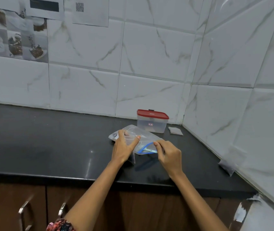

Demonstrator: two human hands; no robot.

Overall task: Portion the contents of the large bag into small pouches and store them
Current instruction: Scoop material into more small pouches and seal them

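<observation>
A person's two hands work a clear large bag [143, 137] on a black counter [49, 139] in a tiled kitchen corner, seen from the head camera. The bag lies on the counter with its long axis running from far left to near right, its blue zip mouth [145, 149] turned toward the person's right and gaping in an arc. The left hand [124, 147] lies over the bag's far-left part, fingers spread and bent over the plastic, thumb stretched toward the middle, holding it down. The right hand [169, 155] is curled at the mouth end, fingertips pinching the plastic beside the blue zip.

Just behind the bag, nearly touching it, stands a clear storage box [152, 125] with a red lid [152, 113], close to the back wall. To the box's right, in the corner, lies a small pouch [175, 130] flat on the counter. Another pouch [226, 166] rests against the right-hand wall, well apart from the bag, toward the counter's front edge.

Bare counter stretches to the left of the hands, and a narrower strip lies between the bag and the right wall. The front edge runs just under the forearms, above brown cabinet doors [13, 205] with metal handles [23, 208]. Printed sheets [89, 12] hang on the tiles at upper left.
</observation>
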